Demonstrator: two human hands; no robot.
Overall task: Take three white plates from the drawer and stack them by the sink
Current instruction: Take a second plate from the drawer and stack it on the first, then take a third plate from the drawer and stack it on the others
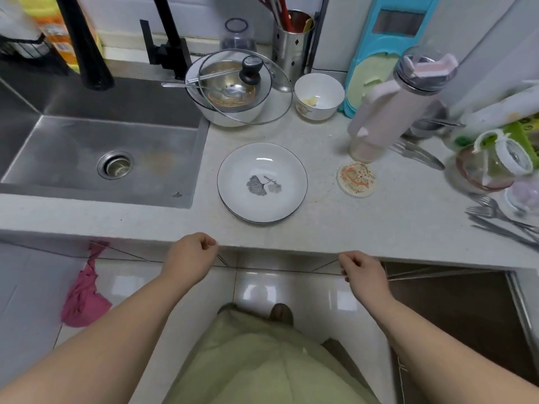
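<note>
Plate stack (262, 182) on the counter (320, 228), just right of the sink (102, 158), which serves as the landmark throughout. The stack sits close to the sink's right wall without touching it, nearer the counter's front edge than the bowls behind. At least two rims show at the near edge; whether a third lies beneath you cannot tell, so treat the count as unconfirmed.

Your left hand (191, 256) hangs at the counter's front edge, on the same side of the sink as the stack and almost directly in front of it. Its fingers are loosely curled and it grips nothing. Your right hand (364, 272) is farther from the sink, lower and to the right, also loosely curled and holding nothing. The stack lies forward of both hands, and the left is the nearer.

The plates are round, so no long axis governs the grasp. Only the leaf print on the top plate gives direction: its stem runs roughly toward the right, away from the sink. The plates lie flat, hollow side up.

An opening (466, 316) shows below the counter, far from the sink on your right. Whether it is the drawer is unclear. If another plate is needed, the right hand is likely the better placed.
</note>
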